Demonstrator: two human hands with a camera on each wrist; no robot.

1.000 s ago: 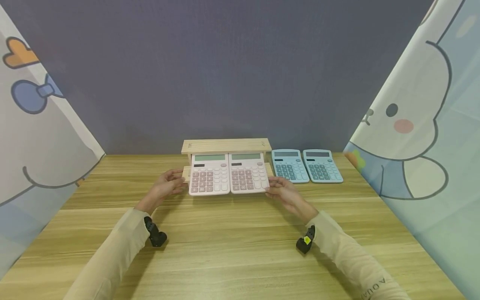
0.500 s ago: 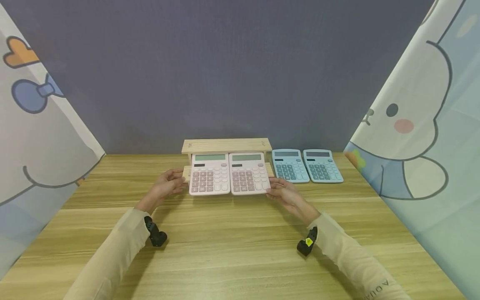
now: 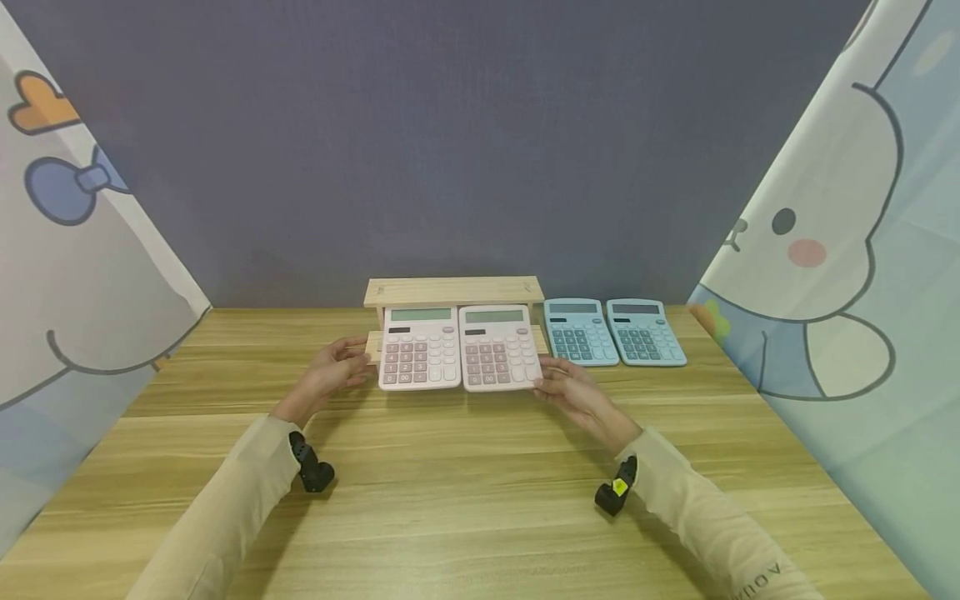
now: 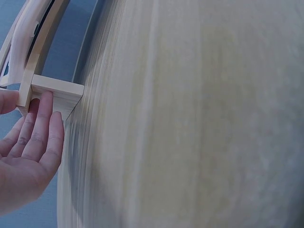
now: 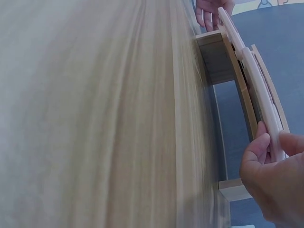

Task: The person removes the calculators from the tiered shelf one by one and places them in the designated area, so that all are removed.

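Two pink calculators, a left one (image 3: 420, 350) and a right one (image 3: 498, 348), lie side by side on the lower board of a small wooden shelf (image 3: 453, 290). Their front edges jut past that board. My left hand (image 3: 333, 368) holds the shelf's left end, thumb on the board and fingers beneath it, as the left wrist view shows at the wooden board (image 4: 40, 52). With thumb above and fingers below, my right hand (image 3: 577, 396) pinches the lower right corner of the right calculator. In the right wrist view, this calculator (image 5: 261, 90) is seen edge-on.
Two blue calculators, one (image 3: 579, 332) close to the shelf and another (image 3: 645, 332) farther right, lie on the wooden table (image 3: 450, 500). A dark wall (image 3: 465, 150) stands behind the shelf. Cartoon-printed panels flank the table on both sides.
The right pink calculator has shifted slightly right and towards me, along with my right hand. My left hand keeps its hold on the shelf.
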